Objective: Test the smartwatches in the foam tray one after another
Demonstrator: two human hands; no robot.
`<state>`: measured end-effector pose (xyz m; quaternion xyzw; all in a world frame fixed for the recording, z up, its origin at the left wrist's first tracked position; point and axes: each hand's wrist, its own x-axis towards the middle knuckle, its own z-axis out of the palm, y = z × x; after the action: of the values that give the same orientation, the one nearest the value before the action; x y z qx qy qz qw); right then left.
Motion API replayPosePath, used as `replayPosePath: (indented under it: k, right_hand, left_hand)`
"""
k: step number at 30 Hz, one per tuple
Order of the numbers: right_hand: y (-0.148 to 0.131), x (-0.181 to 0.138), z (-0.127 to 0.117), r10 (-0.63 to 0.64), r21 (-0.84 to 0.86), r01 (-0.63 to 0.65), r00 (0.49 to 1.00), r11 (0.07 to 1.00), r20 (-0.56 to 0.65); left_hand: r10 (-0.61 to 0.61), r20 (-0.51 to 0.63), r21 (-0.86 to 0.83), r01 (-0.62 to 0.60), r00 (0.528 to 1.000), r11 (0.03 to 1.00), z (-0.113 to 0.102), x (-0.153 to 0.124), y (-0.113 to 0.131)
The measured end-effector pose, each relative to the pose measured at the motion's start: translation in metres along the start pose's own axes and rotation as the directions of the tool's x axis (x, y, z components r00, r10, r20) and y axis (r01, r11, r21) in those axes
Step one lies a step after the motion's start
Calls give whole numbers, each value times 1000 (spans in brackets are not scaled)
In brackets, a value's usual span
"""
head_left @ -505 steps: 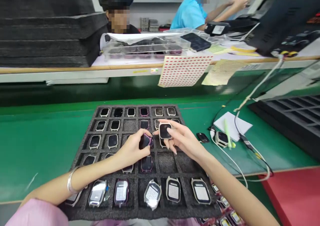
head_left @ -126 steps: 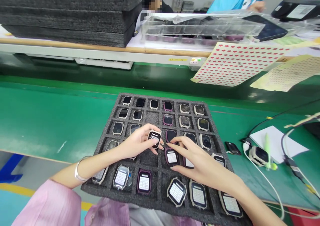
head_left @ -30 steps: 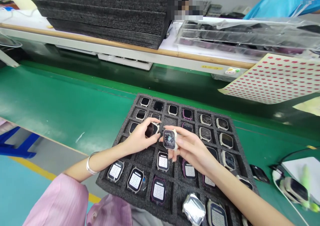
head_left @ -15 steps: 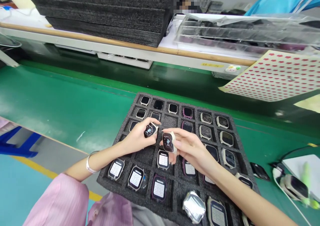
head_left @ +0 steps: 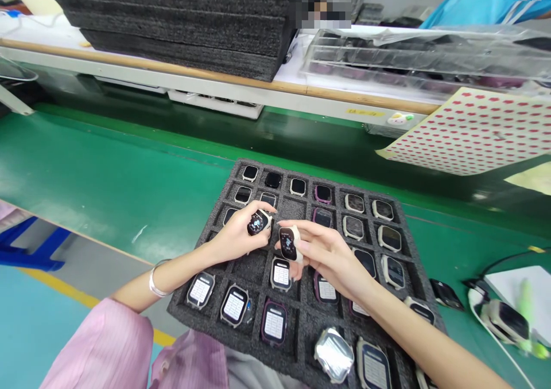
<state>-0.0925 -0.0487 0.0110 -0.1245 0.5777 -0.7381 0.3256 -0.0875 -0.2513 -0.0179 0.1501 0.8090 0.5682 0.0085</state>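
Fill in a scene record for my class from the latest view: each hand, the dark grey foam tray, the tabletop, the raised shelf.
Left hand: bare left hand, silver bangle on the wrist, grips a pale-framed rounded-square smartwatch, screen lit
Right hand: bare right hand holds another pale-framed smartwatch, screen also lit
Tray: dark grey foam tray with grid compartments, many holding smartwatches; extends past the tabletop's near edge
Tabletop: glossy green tabletop
Shelf: white-edged shelf bearing stacked black foam slabs and a clear plastic container
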Motion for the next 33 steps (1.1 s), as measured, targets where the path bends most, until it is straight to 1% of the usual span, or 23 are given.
replayPosePath:
  k: [3, 7, 11, 16, 23, 29, 33]
  right_hand:
    - [0, 1, 0, 7, -10, -7, 1000, 1000, 3]
    - [1, 2, -1, 14, -11, -14, 1000, 1000, 25]
    - [1, 1, 0, 12, -10, -12, 1000, 1000, -11]
    - [2, 1, 1, 8, 7, -7, 1000, 1000, -18]
    - [2, 1, 2, 11, -10, -11, 1000, 1000, -26]
    - [1, 1, 1, 11, -13, -11, 1000, 1000, -21]
    - [1, 1, 1, 5, -12, -5, 1000, 1000, -17]
  left_hand:
    - [29, -8, 35, -29, 1000, 999, 1, 0, -1]
    - [30, 2, 26, -30, 1000, 999, 3, 0, -3]
    - [21, -2, 17, -20, 1000, 1000, 2, 0, -3]
    - [25, -9, 32, -25, 1000, 999, 0, 0, -2]
    - [-22, -7, 4, 22, 1000, 1000, 1, -1, -3]
    - [28, -41, 32, -27, 999, 999, 0, 0, -2]
    - [-4, -23, -15, 4, 1000, 1000, 0, -2, -3]
